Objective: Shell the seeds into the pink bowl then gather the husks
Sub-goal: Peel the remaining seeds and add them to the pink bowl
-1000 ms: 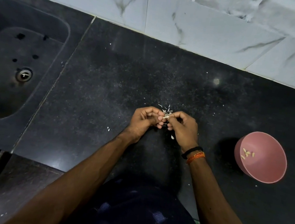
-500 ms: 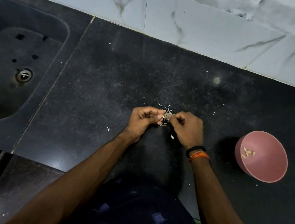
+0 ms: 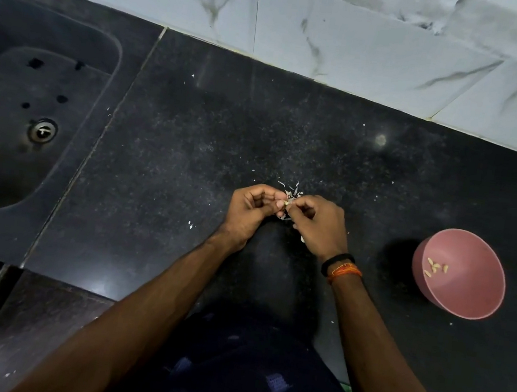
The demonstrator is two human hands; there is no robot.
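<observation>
My left hand (image 3: 250, 209) and my right hand (image 3: 321, 226) meet fingertip to fingertip over the black counter, both pinching one small pale seed (image 3: 286, 203). Just beyond my fingers lies a little scatter of white husks (image 3: 291, 189), with a few more bits under my right hand. The pink bowl (image 3: 476, 293) stands on the counter to the right, apart from my hands, and holds several shelled seeds (image 3: 436, 267).
A dark sink (image 3: 12, 114) with a metal drain (image 3: 42, 130) lies to the left. A white marbled tile wall (image 3: 338, 41) runs along the back of the black counter (image 3: 227, 125). Stray husk flecks dot the counter. The counter's front edge is close to my body.
My hands stay together at the same spot; the fingers have shifted slightly on the seed. The bowl has not moved.
</observation>
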